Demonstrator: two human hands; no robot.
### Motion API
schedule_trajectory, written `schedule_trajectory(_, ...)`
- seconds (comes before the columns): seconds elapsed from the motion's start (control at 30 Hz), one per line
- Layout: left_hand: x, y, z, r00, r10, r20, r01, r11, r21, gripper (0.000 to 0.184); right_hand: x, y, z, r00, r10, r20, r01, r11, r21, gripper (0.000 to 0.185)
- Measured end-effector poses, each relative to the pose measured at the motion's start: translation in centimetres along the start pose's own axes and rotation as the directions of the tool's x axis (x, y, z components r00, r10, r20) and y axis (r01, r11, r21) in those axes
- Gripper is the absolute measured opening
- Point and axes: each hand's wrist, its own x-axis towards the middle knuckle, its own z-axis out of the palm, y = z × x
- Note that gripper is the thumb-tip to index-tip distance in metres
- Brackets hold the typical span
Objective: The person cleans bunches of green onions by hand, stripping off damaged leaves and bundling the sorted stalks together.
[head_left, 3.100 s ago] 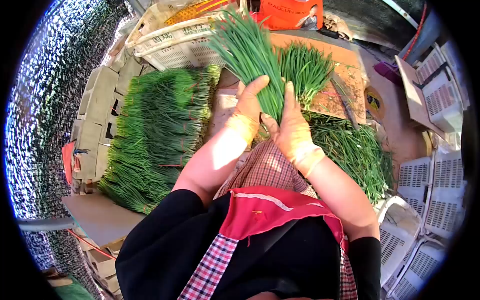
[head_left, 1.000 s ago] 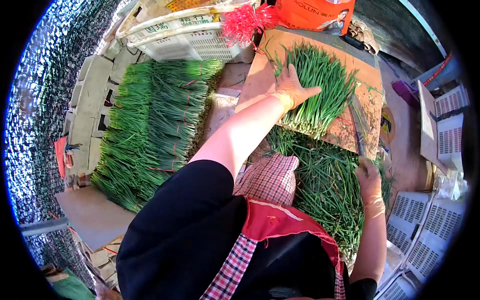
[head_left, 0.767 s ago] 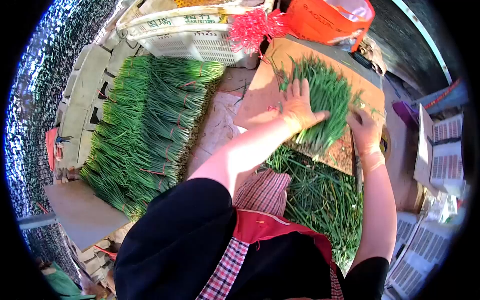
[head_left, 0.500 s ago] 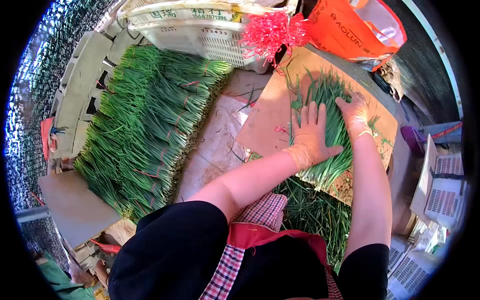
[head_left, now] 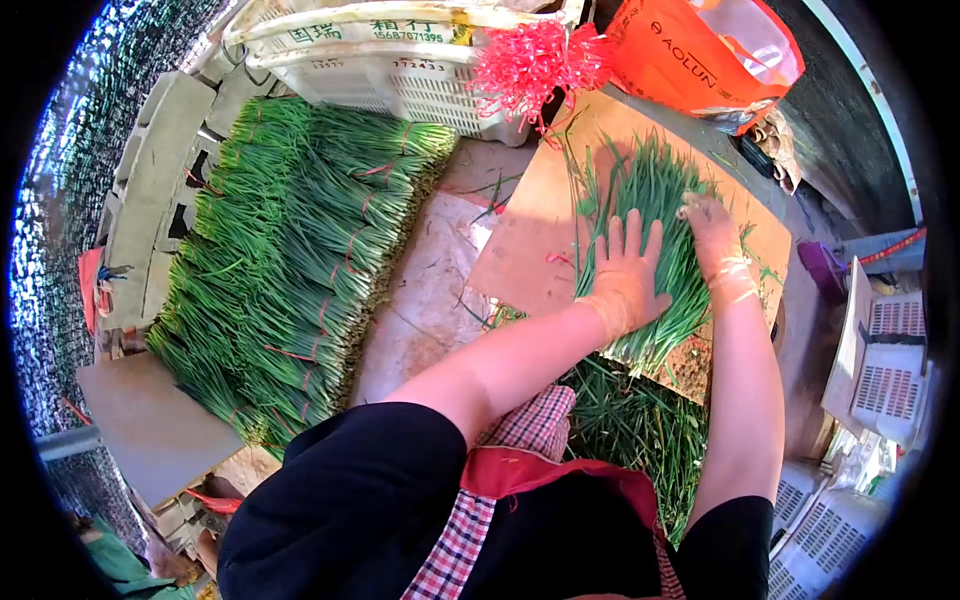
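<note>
A loose pile of long green stalks (head_left: 655,190) lies on an orange-brown board (head_left: 530,235), its pale cut ends toward me. My left hand (head_left: 625,285), in a thin pale orange glove, rests flat on the pile with its fingers spread. On the pile's right side is my right hand (head_left: 712,235), gloved too, its fingers bent against the stalks; whether it grips any is hard to make out. More loose green leaves (head_left: 640,430) lie below the board, near my apron. At the left, stacked bundles (head_left: 300,250) tied with red bands stand in rows.
White crates (head_left: 400,80) stand behind the bundles. A bunch of pink-red strips (head_left: 540,70) hangs beside them, left of an orange bag (head_left: 700,60). More white crates (head_left: 890,370) are at the right. A flat grey-brown board (head_left: 155,425) lies at the lower left.
My hands held an upright bunch of stalks earlier. Since then the left hand has come down flat on the pile, and the right has moved from the loose leaves up to the pile's right side.
</note>
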Motion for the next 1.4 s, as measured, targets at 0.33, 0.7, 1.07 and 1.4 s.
schedule_trajectory(0.33,0.9,-0.2,1.1,0.998,-0.004,0.069,-0.005,0.991,0.131,0.103,-27.2,-5.5,-6.8,0.937,0.315,0.152,-0.314,0.568,0.761,0.017)
schedule_trajectory(0.7,-0.4,3.6,-2.7,0.752,0.659,0.007,-0.628,0.714,0.31,0.091,-71.0,-4.3,-17.4,0.029,0.633,-0.773,-0.509,0.675,0.534,0.03)
schedule_trajectory(1.07,-2.0,11.3,-2.2,0.904,0.418,-0.089,-0.312,0.788,0.531,0.102,-107.1,6.9,-2.3,-0.366,0.906,-0.214,-0.382,0.063,0.922,0.015)
schedule_trajectory(1.4,-11.8,18.5,-1.4,0.937,0.338,0.087,-0.285,0.599,0.748,0.097,-109.2,19.1,12.5,-0.247,0.878,0.409,-0.796,-0.425,0.43,0.064)
